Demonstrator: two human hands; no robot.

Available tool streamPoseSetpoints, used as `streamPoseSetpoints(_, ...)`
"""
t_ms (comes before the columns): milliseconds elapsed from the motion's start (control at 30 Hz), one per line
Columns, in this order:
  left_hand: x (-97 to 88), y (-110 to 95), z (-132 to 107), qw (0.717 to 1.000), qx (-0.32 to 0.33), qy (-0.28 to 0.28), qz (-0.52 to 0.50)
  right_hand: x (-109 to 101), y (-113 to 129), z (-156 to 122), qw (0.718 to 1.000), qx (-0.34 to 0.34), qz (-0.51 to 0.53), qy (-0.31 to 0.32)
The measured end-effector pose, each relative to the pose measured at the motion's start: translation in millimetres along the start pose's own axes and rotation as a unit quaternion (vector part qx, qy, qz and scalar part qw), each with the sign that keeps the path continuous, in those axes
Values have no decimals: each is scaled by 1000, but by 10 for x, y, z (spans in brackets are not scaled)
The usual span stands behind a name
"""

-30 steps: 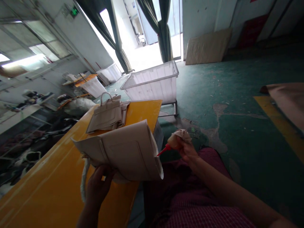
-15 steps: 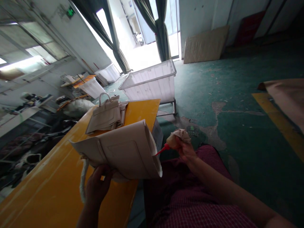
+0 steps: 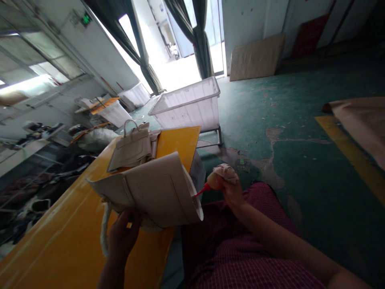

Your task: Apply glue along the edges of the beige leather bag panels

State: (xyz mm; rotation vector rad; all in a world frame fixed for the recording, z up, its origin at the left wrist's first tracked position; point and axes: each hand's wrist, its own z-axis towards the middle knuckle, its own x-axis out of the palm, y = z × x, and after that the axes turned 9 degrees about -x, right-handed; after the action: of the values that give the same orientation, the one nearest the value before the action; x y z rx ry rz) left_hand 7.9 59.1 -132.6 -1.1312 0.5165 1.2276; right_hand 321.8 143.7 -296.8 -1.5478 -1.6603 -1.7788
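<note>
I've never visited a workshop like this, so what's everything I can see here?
Leather handbag body: one, cream, held above the table.
Handbag with top handle: one, cream, lying on the table.
Table: one, yellow, below both bags.
Squeeze bottle: one, red nozzle, cloth-wrapped, held at right.
Plastic bins: three, translucent white, beyond the table.
Board: one, beige, leaning on the far wall.
Curtains: two, dark green, at the doorway.
Floor: one, worn green, throughout.
Left hand: one, holding the handbag body.
Right hand: one, holding the bottle.

Nothing is legible; the green wall sign [image 3: 86, 19] is too small to read.
</note>
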Motion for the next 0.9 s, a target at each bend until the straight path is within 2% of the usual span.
streamPoseSetpoints(133, -10, 18, 5, 1000, 10, 1, 5, 54, -21, -11, 1000, -16, -1, -11)
streamPoseSetpoints(333, -13, -5, 4, 1000, 14, -2, 11, 147, -5, 15, 1000, 2, 25, -15)
streamPoseSetpoints(500, -11, -41, -2, 1000, -6, 3, 2, 75, -31, 11, 999, 0, 13, -38)
streamPoseSetpoints(733, 8, 83, -15, 1000, -6, 6, 3, -26, -19, 4, 998, -26, -20, -52)
streamPoseSetpoints(900, -27, 52, -11, 999, -34, 22, 24, 6, 82, 29, 999, -9, 21, -33)
